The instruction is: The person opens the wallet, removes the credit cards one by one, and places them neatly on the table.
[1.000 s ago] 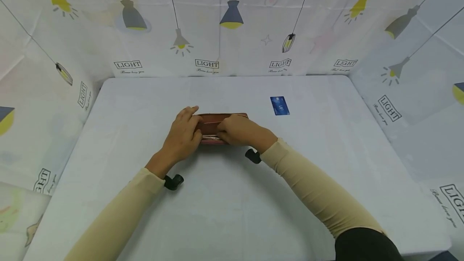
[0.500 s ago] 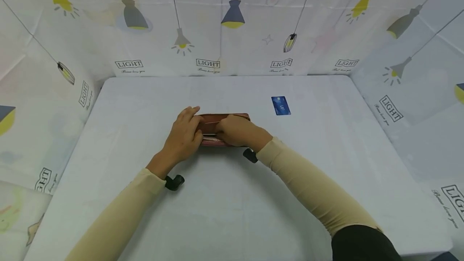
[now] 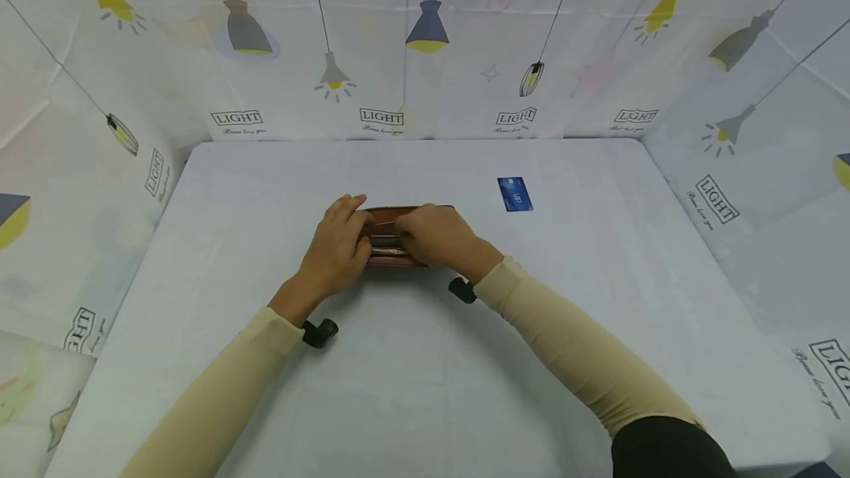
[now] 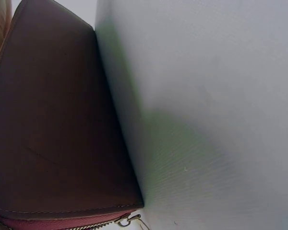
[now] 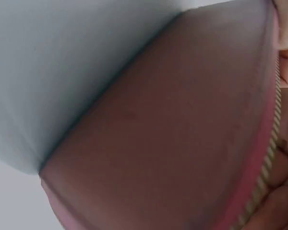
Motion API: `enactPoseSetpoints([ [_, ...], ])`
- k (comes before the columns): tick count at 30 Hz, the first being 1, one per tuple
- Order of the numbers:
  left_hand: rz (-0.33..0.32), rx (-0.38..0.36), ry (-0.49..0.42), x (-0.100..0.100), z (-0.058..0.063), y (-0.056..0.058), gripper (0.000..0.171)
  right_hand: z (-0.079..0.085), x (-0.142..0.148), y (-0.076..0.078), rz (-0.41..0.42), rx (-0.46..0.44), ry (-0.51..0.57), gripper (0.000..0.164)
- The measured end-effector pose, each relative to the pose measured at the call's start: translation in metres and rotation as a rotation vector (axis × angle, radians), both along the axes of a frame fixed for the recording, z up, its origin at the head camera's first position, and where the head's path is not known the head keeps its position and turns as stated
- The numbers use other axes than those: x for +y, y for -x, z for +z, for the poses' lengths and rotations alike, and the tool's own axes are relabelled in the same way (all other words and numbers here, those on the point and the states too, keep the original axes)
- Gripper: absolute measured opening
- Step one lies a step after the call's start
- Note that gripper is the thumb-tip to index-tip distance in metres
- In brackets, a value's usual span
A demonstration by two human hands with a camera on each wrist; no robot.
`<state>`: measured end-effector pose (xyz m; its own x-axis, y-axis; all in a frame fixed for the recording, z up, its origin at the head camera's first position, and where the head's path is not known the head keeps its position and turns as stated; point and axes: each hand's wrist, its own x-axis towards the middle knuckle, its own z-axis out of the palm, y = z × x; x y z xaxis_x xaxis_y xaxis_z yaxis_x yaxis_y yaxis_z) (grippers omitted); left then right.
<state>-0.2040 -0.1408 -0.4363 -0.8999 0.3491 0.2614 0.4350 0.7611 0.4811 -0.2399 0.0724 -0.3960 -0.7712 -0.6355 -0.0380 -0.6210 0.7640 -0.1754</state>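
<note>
A brown zip-around wallet [image 3: 392, 260] stands open at the top on the white table. In the left wrist view, its smooth brown side [image 4: 62, 110] and a metal zip pull [image 4: 127, 219] show. My left hand [image 3: 335, 246] grips the wallet's left end, with the thumb on the near side. The right hand [image 3: 441, 238] is at the right half, its curled fingers reaching into the opening. Whatever lies between those fingertips is hidden. A greyish strip [image 3: 385, 240] shows inside, next to the right fingers. In the right wrist view, the gold zip teeth [image 5: 266, 167] edge a pink lining.
A blue bank card [image 3: 515, 194] lies on the table behind and to the right of the wallet. The white table [image 3: 398, 389] is bordered by a lamp-printed cloth [image 3: 451, 80] at the back and sides.
The right hand has risen slightly at the wallet's opening, and the greyish strip inside shows more than before. The left hand, the wallet and the blue card have stayed in place.
</note>
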Motion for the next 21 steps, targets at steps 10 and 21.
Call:
enactPoseSetpoints([
  [10,0.010,-0.035,-0.011,0.000,0.002,-0.001,0.033,0.016,0.032,0.002,0.077,0.013,0.325,0.020],
  [21,-0.005,-0.029,-0.038,0.008,0.003,-0.001,0.031,0.025,0.124,0.031,-0.343,-0.116,0.756,0.025],
])
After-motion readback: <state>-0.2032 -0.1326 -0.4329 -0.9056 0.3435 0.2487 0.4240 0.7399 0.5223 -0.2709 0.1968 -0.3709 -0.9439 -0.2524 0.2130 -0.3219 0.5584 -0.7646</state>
